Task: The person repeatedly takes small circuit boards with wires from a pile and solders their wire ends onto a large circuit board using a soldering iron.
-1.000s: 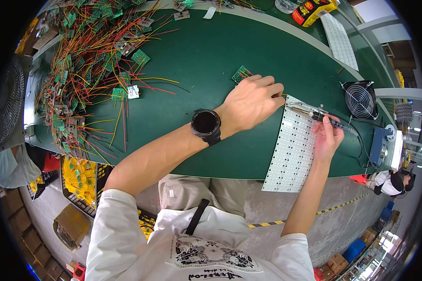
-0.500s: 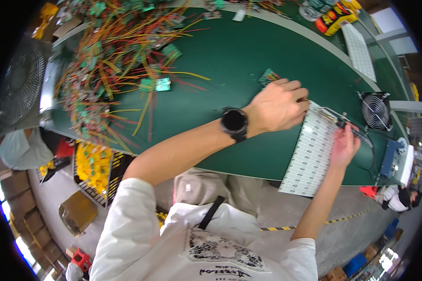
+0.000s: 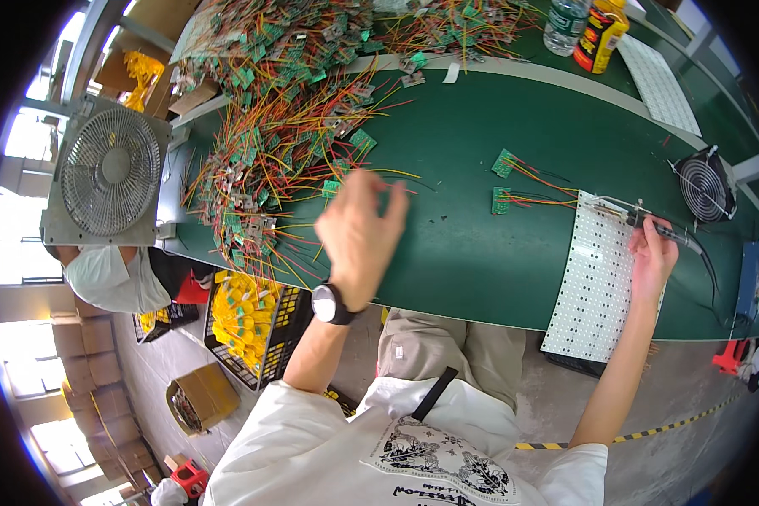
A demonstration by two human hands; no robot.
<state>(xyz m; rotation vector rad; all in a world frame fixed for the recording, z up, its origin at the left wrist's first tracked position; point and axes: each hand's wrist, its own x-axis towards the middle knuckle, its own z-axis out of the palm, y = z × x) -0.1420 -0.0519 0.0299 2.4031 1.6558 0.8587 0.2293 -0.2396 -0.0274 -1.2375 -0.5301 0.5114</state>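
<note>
My left hand (image 3: 361, 236), a watch on its wrist, hovers at the right edge of a heap of green circuit boards with red and yellow wires (image 3: 253, 160). Its thumb and fingers are apart, and nothing shows between them. In my right hand (image 3: 654, 257) is a soldering iron (image 3: 668, 234), its metal tip end over the top edge of a white perforated-looking panel (image 3: 594, 287). That panel hangs past the bench's front edge. Two small green boards (image 3: 503, 163) lie left of the panel; wires from the lower board (image 3: 500, 201) reach its top corner.
On the green bench (image 3: 447, 270) a small black fan (image 3: 705, 187) stands right of the panel, near a blue box (image 3: 750, 278). A bottle (image 3: 565, 25) and yellow container (image 3: 600, 35) stand behind. Left are a large fan (image 3: 111, 173) and a crate of yellow parts (image 3: 249, 325).
My left hand has moved left from the panel's top corner to the heap of wired boards. My right hand stays at the panel with the soldering iron. The whole view has shifted.
</note>
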